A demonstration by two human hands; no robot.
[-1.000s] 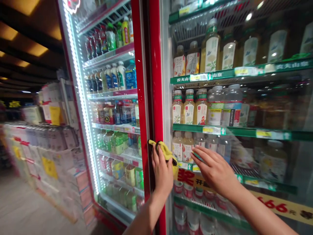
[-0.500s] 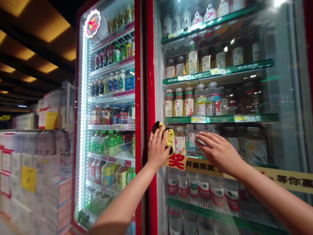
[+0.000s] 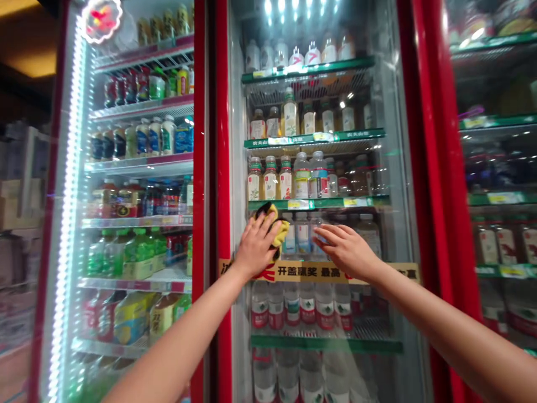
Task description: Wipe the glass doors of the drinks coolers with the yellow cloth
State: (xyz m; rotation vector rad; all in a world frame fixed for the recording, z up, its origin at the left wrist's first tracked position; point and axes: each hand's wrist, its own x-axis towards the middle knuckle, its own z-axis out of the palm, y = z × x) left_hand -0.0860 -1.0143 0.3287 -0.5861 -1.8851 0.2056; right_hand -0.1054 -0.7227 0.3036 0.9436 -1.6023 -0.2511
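A yellow cloth with black edges (image 3: 280,232) lies bunched against the glass door of the middle drinks fridge. My left hand (image 3: 257,246) presses on it with the fingers spread over its left side. To the right, my right hand (image 3: 350,249) is raised at the glass, palm toward it, fingers stretched out and nothing seen in them. Just below both hands a gold banner (image 3: 297,272) with dark and red lettering runs across the door, partly covered by my forearms.
Behind the glass, bottles stand on green-edged shelves (image 3: 314,139). A red door frame (image 3: 224,168) borders the glass on the left. Another lit fridge with drinks (image 3: 138,162) is at the left, and a third (image 3: 503,198) at the right. Blurred boxes (image 3: 19,207) stand far left.
The view has turned to the right, bringing in the right-hand fridge. My left hand and the cloth have moved right, off the red frame's edge and further onto the glass. My right hand stays raised.
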